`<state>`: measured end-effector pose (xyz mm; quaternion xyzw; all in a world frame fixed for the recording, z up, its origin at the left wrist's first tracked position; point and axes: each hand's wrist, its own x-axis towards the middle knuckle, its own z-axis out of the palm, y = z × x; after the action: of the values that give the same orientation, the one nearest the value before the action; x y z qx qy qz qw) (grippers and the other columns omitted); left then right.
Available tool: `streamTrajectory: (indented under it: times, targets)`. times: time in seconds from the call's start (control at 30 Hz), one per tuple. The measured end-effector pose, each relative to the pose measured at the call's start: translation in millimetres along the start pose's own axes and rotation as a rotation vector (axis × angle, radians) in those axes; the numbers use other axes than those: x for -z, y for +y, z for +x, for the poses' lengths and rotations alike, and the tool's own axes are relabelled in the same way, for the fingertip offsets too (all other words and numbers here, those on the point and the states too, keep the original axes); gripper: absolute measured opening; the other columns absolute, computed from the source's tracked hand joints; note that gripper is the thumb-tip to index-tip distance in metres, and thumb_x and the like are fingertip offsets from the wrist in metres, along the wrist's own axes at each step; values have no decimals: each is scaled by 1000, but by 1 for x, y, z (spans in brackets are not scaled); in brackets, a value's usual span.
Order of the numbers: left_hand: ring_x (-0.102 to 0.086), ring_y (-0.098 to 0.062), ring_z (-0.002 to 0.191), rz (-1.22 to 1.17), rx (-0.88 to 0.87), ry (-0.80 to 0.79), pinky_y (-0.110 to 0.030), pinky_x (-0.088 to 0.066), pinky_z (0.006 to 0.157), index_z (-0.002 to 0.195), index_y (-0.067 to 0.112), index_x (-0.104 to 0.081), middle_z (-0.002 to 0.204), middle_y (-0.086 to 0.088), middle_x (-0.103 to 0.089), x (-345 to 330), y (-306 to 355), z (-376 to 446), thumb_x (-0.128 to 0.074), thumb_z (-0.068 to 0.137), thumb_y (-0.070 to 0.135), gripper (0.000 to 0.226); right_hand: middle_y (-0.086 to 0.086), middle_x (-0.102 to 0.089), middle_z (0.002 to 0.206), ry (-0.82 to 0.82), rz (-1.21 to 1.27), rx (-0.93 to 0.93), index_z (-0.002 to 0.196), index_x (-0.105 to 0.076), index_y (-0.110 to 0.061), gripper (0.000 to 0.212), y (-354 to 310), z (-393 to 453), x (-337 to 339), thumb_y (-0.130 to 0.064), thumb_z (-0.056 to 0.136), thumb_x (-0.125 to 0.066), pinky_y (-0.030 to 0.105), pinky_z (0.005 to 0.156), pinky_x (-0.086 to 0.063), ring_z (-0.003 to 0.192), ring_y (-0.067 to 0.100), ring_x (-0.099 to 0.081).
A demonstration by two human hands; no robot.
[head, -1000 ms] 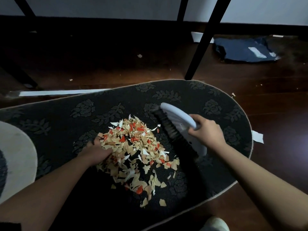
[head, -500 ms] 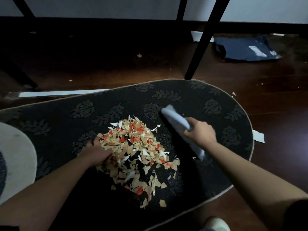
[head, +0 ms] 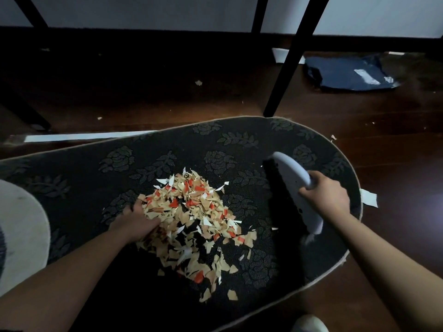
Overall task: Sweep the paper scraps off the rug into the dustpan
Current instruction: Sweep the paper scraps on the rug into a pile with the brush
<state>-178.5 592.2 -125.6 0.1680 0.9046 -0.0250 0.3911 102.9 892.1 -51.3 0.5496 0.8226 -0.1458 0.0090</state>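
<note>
Fingers of the right hand (head: 326, 196) wrap the brush (head: 293, 180), right of the scraps (head: 191, 219) heaped on the rug (head: 143, 159). Left hand (head: 136, 220) fingers, buried in scraps, cannot be told.

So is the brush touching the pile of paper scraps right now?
Apart. In the head view, bare rug shows between the brush bristles and the pile of paper scraps.

Bare rug (head: 249, 204) strip btwn scraps (head: 191, 219) & brush (head: 291, 188); table leg (head: 287, 68) behind.
</note>
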Motion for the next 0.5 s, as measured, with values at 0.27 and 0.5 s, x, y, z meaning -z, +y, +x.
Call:
streamTrajectory:
  times: [0.27, 0.5]
  targets:
    - [-19, -37, 144, -9, -8, 27, -47, -26, 115, 154, 22, 1, 159, -15, -8, 2, 4, -4, -49, 88, 60, 91, 8, -67, 97, -2, 18, 83, 127, -53, -30, 44, -46, 22, -28, -31, 83, -57, 32, 65, -44, 86, 33, -63]
    - [-20, -37, 144, 4, -18, 21, -47, -28, 114, 154, 23, 2, 160, -15, -8, 2, 1, 0, -49, 88, 61, 92, 8, -67, 105, -39, -49, 202, 131, -48, -33, 48, -73, 18, -36, -32, 84, -55, 35, 74, -47, 95, 33, -62]
